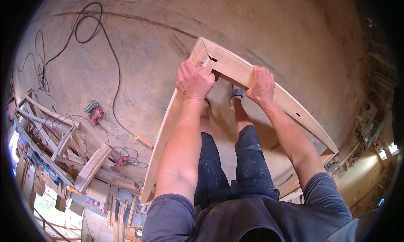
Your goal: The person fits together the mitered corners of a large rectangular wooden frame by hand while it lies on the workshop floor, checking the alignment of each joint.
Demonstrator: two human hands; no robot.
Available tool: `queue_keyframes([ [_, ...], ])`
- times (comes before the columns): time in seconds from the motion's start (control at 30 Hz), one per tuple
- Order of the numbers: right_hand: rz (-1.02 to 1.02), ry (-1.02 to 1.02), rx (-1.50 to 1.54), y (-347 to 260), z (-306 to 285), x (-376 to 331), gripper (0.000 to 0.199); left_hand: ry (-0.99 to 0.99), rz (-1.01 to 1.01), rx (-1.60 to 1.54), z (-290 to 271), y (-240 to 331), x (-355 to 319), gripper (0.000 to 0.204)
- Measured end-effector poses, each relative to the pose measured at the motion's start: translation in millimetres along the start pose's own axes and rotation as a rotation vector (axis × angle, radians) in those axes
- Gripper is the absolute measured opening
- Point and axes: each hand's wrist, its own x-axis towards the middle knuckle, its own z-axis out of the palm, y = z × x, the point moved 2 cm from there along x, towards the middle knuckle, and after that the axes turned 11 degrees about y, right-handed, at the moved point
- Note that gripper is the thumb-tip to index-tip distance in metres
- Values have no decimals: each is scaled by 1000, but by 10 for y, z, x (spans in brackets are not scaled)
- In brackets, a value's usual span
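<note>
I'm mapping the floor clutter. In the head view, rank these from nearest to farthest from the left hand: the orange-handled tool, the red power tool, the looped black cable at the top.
1. Orange-handled tool, on the floor below-left of the left hand.
2. Red power tool, farther left.
3. Looped black cable, upper left, farthest.

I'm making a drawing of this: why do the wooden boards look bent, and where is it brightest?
In the head view, the fisheye lens curves straight edges toward the rim, so the wooden frame under the left hand and right hand looks bowed; the black corners are the lens edge; the brightest, washed-out spot is daylight at the lower left; the dusty floor is softly lit, without hard shadows.
</note>
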Motion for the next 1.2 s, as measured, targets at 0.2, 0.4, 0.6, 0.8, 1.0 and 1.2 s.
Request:
queue_keyframes([
  [0.2,8,0,12,37,24,-46,68,36,19,-34,-28,-8,15,73],
  [0.4,-8,31,40,8,58,-69,69,-1,-29,-28,-94,-13,39,62],
  [0.6,-20,56,50,26,58,-63,66,-13,-43,-31,-116,21,54,60],
  [0.8,-30,65,52,43,85,-84,67,-14,-52,-23,-109,5,54,57],
  [1.0,-16,63,53,82,99,-118,68,6,-37,-28,-98,16,38,58],
  [1.2,-20,66,54,86,80,-134,67,-20,-41,-11,-111,37,57,57],
])
